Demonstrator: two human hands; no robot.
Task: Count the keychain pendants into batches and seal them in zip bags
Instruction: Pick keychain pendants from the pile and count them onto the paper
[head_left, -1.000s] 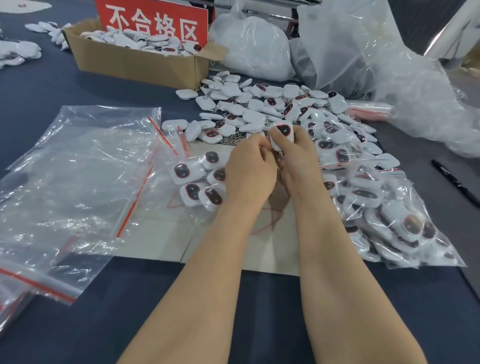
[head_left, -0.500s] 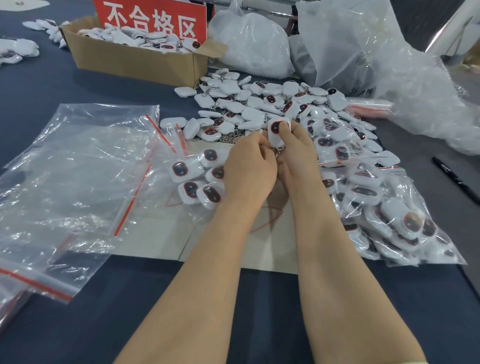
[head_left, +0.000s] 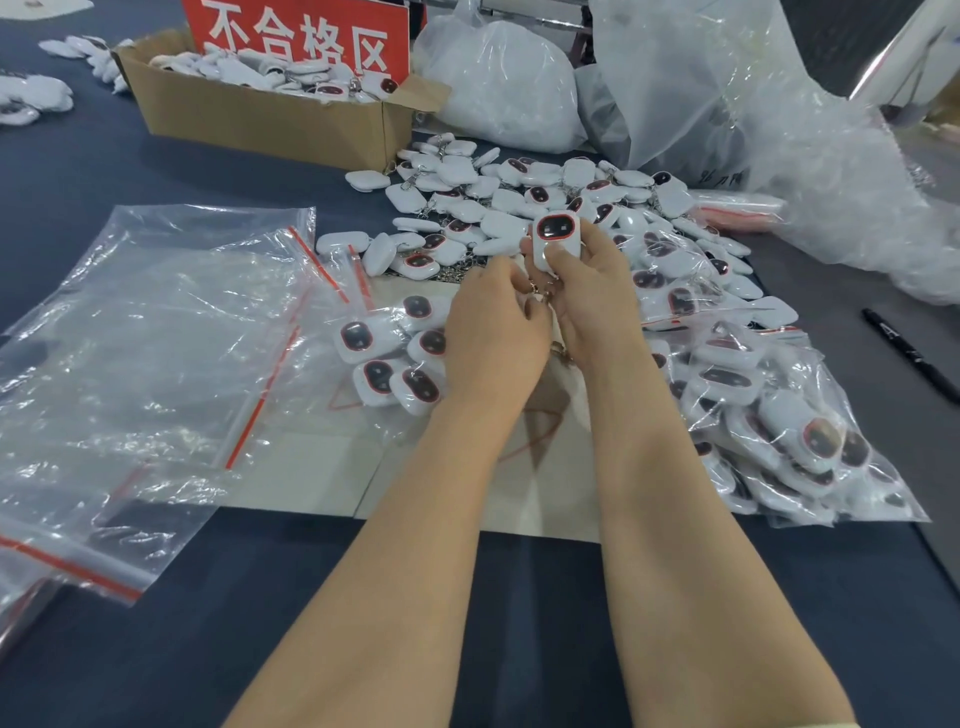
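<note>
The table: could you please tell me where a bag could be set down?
Free: the blue table along the near edge, below the empty bags, and the strip between those bags and the cardboard box. Crowded: loose pendants ahead, filled bags right.

Your one head-worn camera looks forward and down along both forearms (head_left: 670, 519), close above your fingers (head_left: 602, 254) at mid-frame, the cardboard box (head_left: 260, 117) far beyond them.
</note>
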